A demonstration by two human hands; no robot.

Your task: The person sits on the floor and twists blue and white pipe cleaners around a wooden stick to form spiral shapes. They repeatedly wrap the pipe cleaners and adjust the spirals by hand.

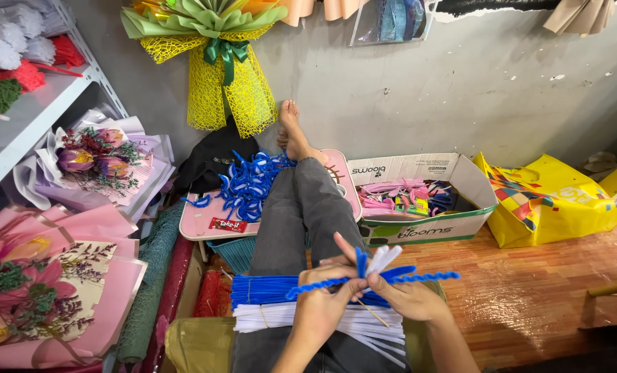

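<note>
My left hand (322,300) and my right hand (406,295) meet over my lap, both pinching a small piece made of blue pipe cleaners (419,278) and white pipe cleaners (383,258). Blue fuzzy ends stick out to the right and left, white ends point upward. A thin wooden stick (372,312) pokes down from the piece. Bundles of straight blue pipe cleaners (261,290) and white pipe cleaners (322,323) lie across my lap under the hands. My legs in grey trousers (298,214) stretch toward the wall.
A pink tray (205,224) holds a heap of bent blue pieces (247,185). An open cardboard box (419,228) with pink items sits on the right, beside a yellow bag (550,204). Wrapped bouquets (94,162) lie at left under a shelf; a yellow-netted bouquet (222,76) hangs on the wall.
</note>
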